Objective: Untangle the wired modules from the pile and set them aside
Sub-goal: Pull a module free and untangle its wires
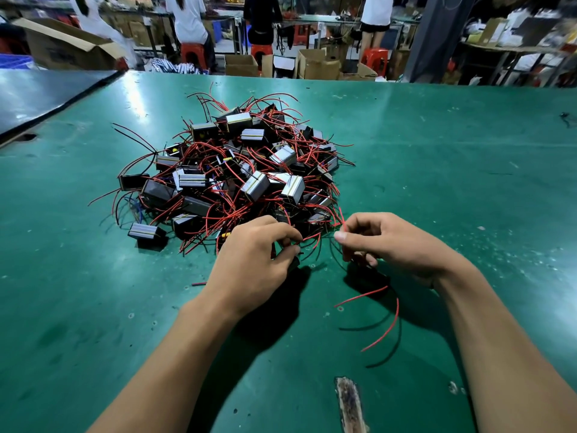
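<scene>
A pile of small black and silver wired modules (237, 173) with tangled red and black wires lies on the green table (437, 170). At the pile's near edge my left hand (253, 257) curls its fingers round a black module (293, 260) with red wires. My right hand (390, 242) pinches a thin red wire (342, 221) between thumb and forefinger and holds another black module (371, 273) underneath, mostly hidden. That module's red and black wires (390, 323) trail down towards me on the table.
A worn scrape mark (349, 404) shows on the table near me. A dark blue table (40, 95) adjoins at far left. Beyond the far edge are cardboard boxes (318, 65), red stools (374, 57) and several people at benches.
</scene>
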A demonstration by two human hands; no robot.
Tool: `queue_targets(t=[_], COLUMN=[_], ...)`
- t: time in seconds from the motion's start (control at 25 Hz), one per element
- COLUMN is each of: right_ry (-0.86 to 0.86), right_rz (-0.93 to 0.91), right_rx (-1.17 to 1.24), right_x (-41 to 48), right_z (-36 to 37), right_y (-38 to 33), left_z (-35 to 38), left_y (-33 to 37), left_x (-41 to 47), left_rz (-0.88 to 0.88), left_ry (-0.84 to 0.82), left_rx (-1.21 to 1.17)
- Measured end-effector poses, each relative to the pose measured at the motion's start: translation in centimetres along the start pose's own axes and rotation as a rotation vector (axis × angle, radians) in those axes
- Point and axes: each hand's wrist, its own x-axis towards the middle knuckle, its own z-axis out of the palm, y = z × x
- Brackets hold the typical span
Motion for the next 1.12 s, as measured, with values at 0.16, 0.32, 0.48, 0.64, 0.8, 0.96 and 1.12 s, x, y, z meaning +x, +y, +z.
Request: queue_targets(t=[0.16,0.32,0.48,0.64,0.8,0.96,1.12], right_ry=[0.074,0.171,0.179,0.146,0.121,0.118,0.095], right_rz=[-0.057,-0.131,-0.191,-0.18,-0.2,-0.193,-0.184], right_rx=[0.034,0.043,0.07,0.054,-0.036,-0.066,-0.074], right_x=[0.7,1.3,1.6,1.8,1.7,1.7,1.8], right_z=[1.0,2.3,2.9,3.0,3.0,2.8,2.8], right_y=[0.5,0.9,1.0,1.2,1.3,1.3,1.5], left_z=[0.1,0.1,0.3,0.6,0.9,1.1,1.2], left_y=[0.0,0.2,0.4,0.5,0.6,0.7,0.5], left_x=[0.1,0.0,0.0,-0.2,-0.3,-0.2,-0.3], left_rz=[0.006,0.017,0.014,0.025,0.021,-0.015,-0.011], left_ry=[0.028,0.02,-0.026,-0.078,-0.054,0.002,0.005], left_rx=[0.003,0.014,0.001,0.002,-0.005,-0.027,-0.067])
